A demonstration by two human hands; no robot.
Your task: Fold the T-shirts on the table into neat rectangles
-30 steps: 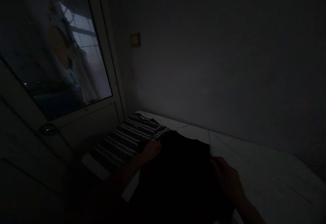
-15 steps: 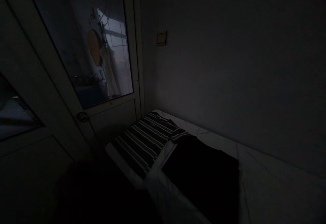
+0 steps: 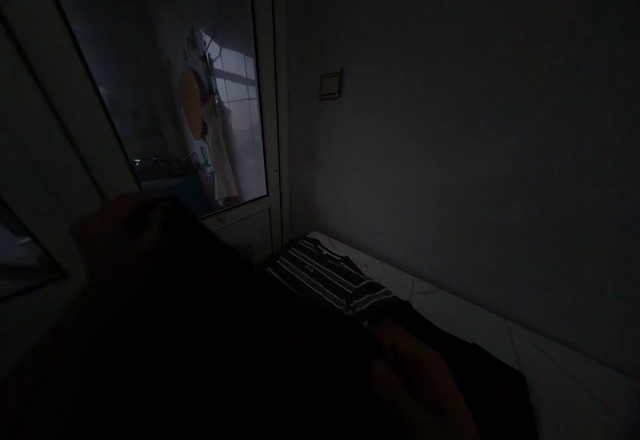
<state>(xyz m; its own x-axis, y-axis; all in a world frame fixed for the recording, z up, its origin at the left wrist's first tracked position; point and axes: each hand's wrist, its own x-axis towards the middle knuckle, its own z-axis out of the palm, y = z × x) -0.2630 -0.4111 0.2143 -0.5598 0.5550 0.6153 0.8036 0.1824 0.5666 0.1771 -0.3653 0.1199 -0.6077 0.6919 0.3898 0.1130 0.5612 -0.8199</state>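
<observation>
A large black cloth is held up close to the camera, covering much of the lower left and middle. My left hand grips its upper left corner, dim and blurred. My right hand is closed on its right edge, low in the view. Behind the cloth, a dark striped T-shirt lies flat on a pale marbled surface, its lower part hidden. Another black garment lies beside it on the right, partly covered by my right hand.
A glass-paned door stands at the left, with a round board and a pale hanging cloth visible through it. A switch plate is on the grey wall. The room is very dark.
Both hands have come into view with the black cloth raised between them. It now hides the door handle and part of the striped T-shirt. The view has shifted slightly.
</observation>
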